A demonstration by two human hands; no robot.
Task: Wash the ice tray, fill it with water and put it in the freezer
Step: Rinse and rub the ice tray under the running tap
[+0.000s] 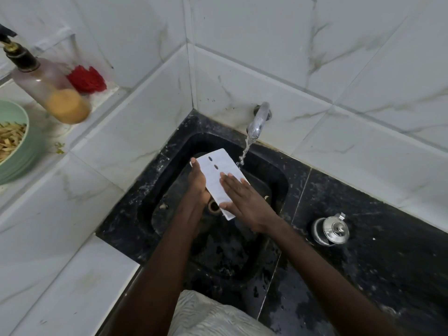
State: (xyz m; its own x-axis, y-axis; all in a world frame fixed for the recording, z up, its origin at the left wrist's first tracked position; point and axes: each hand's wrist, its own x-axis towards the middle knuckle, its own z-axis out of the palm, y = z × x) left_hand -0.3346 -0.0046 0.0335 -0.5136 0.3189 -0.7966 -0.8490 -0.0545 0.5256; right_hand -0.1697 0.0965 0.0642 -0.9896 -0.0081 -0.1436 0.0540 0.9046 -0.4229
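Note:
A white ice tray [216, 175] is held tilted over the black sink [169, 166], its flat underside facing me. My left hand [197, 183] grips its left edge from behind. My right hand [242, 200] lies flat on the tray's lower right part, fingers spread. A chrome tap [259, 120] on the wall runs water [243, 154] that falls just past the tray's upper right corner. The tray's cells are hidden from view.
A drain hole [214, 206] sits under the tray. A steel lidded pot [331, 230] stands on the black counter at right. On the white ledge at left are a soap pump bottle [51, 90], a red scrubber [86, 78] and a green bowl [21, 144] of food strips.

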